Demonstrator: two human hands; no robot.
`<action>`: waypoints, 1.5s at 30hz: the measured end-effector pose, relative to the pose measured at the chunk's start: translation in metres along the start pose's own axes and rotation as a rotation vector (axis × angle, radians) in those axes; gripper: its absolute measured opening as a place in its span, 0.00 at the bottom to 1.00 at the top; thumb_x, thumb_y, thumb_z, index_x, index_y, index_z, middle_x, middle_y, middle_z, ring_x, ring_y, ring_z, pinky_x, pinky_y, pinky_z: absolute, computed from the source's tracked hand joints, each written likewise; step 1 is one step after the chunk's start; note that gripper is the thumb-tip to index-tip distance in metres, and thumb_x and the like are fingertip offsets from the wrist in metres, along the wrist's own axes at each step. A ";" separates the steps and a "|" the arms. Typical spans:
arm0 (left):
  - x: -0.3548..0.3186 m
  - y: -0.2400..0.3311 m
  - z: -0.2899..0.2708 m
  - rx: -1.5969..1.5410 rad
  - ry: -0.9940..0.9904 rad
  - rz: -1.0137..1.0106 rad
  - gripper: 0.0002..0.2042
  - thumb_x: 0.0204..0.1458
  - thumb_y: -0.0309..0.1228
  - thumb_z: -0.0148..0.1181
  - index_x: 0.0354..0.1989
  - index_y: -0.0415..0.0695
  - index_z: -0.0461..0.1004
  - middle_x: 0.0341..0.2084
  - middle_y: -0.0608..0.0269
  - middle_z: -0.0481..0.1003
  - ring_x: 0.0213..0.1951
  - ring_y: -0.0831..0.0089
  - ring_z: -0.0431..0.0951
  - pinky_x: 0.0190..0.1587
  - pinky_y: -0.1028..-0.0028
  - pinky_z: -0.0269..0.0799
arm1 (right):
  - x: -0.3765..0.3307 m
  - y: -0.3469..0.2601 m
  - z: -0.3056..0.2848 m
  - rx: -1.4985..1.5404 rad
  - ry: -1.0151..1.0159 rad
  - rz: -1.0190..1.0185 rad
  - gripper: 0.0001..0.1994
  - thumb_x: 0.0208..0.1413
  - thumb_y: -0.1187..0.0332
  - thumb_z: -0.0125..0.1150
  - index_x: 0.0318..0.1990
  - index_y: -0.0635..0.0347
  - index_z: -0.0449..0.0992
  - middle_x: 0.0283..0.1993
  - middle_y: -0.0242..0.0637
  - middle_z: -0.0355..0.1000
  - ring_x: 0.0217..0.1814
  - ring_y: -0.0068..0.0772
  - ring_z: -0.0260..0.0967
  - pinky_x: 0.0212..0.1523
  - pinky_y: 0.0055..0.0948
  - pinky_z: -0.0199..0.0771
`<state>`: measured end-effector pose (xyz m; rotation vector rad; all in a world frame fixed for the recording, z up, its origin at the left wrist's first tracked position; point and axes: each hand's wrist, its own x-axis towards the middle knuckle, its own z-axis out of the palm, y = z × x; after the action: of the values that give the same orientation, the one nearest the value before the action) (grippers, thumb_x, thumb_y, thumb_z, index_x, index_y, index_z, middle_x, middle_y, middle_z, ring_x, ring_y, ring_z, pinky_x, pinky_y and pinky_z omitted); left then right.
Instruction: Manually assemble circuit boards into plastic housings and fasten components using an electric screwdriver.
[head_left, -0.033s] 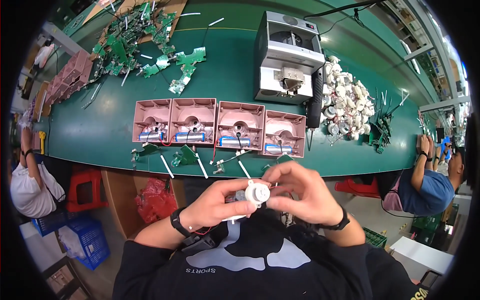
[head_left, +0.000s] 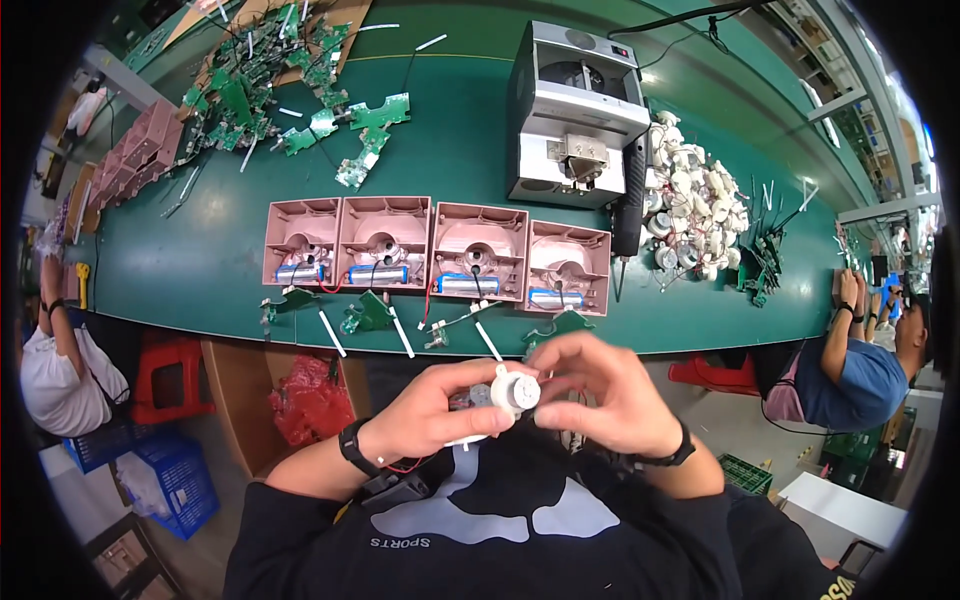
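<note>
Desk (head_left: 190, 255): green work surface in a workshop; near edge bowed by the lens.
Left hand (head_left: 440, 402): clamped on a white round part (head_left: 515, 392), thumb on one side, fingers on the other.
Part position: short of the desk's near edge, in front of the dark shirt (head_left: 500, 565).
Right hand (head_left: 620, 405): just beside the part, thumb and fingers curved and apart; fingertip contact cannot be told.
Green boards (head_left: 372, 312): spaced along the near edge; white strips (head_left: 402, 332) extend toward that edge.
Pink housings (head_left: 388, 209): four, in a row behind the boards, open side up; each holds a blue cylinder (head_left: 380, 274) at its near wall.
Black tool (head_left: 631, 200): alongside the machine's right side, tip toward the near edge.
Grey machine (head_left: 622, 118): beyond the row's right end, toward the far edge.
White parts pile (head_left: 697, 200): right of the machine, toward the desk's right end.
Circuit-board heap (head_left: 238, 98): far left corner, beside brown cardboard (head_left: 348, 22).
</note>
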<state>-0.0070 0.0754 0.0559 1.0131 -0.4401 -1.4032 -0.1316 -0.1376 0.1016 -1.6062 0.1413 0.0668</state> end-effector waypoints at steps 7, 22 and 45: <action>0.018 0.001 -0.005 0.551 0.038 0.247 0.25 0.58 0.33 0.70 0.63 0.38 0.75 0.49 0.59 0.79 0.49 0.67 0.80 0.54 0.68 0.75 | -0.015 0.006 0.013 -0.113 0.265 0.083 0.19 0.51 0.79 0.75 0.52 0.70 0.79 0.42 0.40 0.80 0.40 0.29 0.79 0.48 0.31 0.84; 0.015 -0.028 -0.015 -0.344 0.052 -0.499 0.20 0.67 0.37 0.62 0.64 0.42 0.74 0.42 0.65 0.77 0.36 0.79 0.80 0.30 0.82 0.70 | 0.045 0.017 -0.083 -1.060 0.167 -0.396 0.18 0.43 0.76 0.78 0.45 0.62 0.82 0.41 0.39 0.79 0.41 0.39 0.77 0.39 0.34 0.77; 0.066 -0.024 0.008 0.711 0.163 0.272 0.42 0.51 0.33 0.70 0.76 0.41 0.59 0.39 0.56 0.79 0.36 0.53 0.80 0.45 0.63 0.77 | 0.060 0.014 -0.081 -1.173 -0.006 -0.433 0.19 0.46 0.74 0.76 0.47 0.61 0.80 0.42 0.37 0.76 0.41 0.41 0.73 0.39 0.37 0.77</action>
<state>-0.0159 0.0143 0.0218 1.5546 -0.9534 -0.9136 -0.0775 -0.2221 0.0827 -2.7678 -0.3199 -0.2254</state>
